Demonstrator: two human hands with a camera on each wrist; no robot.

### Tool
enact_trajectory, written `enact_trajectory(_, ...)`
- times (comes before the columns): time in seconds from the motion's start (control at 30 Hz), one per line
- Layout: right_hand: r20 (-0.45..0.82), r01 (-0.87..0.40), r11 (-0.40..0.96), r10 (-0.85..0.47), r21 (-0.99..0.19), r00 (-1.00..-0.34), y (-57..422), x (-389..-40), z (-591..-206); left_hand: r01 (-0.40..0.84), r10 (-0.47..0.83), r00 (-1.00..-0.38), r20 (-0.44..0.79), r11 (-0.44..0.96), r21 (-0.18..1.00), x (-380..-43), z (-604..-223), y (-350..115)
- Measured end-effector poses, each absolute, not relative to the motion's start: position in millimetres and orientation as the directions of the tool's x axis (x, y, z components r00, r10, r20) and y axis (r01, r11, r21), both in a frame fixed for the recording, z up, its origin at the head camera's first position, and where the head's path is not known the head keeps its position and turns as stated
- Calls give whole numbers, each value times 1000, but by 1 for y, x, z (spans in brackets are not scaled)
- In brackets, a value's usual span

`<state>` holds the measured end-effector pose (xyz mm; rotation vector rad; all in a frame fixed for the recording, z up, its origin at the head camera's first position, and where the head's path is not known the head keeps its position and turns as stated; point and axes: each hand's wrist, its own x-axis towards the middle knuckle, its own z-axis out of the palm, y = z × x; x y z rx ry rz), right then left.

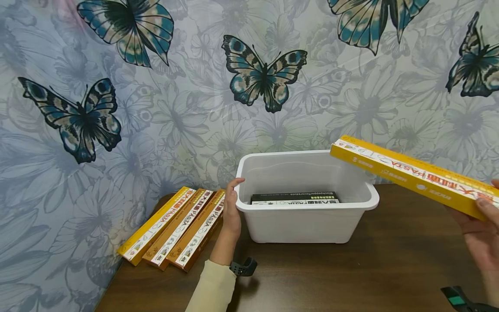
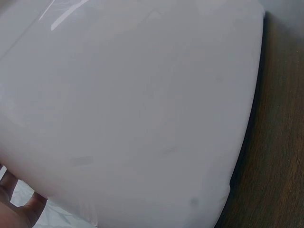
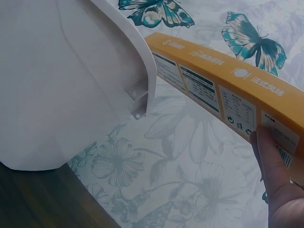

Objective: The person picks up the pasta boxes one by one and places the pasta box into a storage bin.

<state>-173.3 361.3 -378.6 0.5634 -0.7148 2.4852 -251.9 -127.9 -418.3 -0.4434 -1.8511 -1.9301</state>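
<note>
A long yellow pasta box [image 1: 409,173] is gripped near its right end by my right hand [image 1: 481,229]. It slants in the air, its far end over the right rear corner of a white plastic bin [image 1: 304,225]. In the right wrist view, fingers [image 3: 270,161] lie against the printed side of the box. My left hand [image 1: 232,212] holds the bin's left end, fingertips at the rim; most of its grip is hidden in the left wrist view, where the bin's wall [image 2: 142,104] fills the picture. Inside the bin lies a black-and-white box [image 1: 295,198] with pasta lettering.
To the left of the bin, a yellow pasta box [image 1: 156,225] and two brown pasta boxes [image 1: 177,229] lie slanted side by side on the dark wooden table [image 1: 312,277]. Behind stands a wall covering [image 1: 183,125] with butterflies and flowers.
</note>
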Motion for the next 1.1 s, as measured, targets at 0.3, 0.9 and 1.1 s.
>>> enact_trajectory(0.3,569,-597,-618,278,-510,-774,351,-175,-380,501,-86,-862,499,-11,865,-252,-418,-128)
enact_trajectory(0.9,609,-552,-534,86,-640,-789,343,-174,-382,496,-84,-866,492,-29,868,-252,-418,-128)
enact_trajectory(1.1,598,-509,-556,26,-658,-801,340,-175,-379,506,-86,-861,502,-34,862,-252,-418,-129)
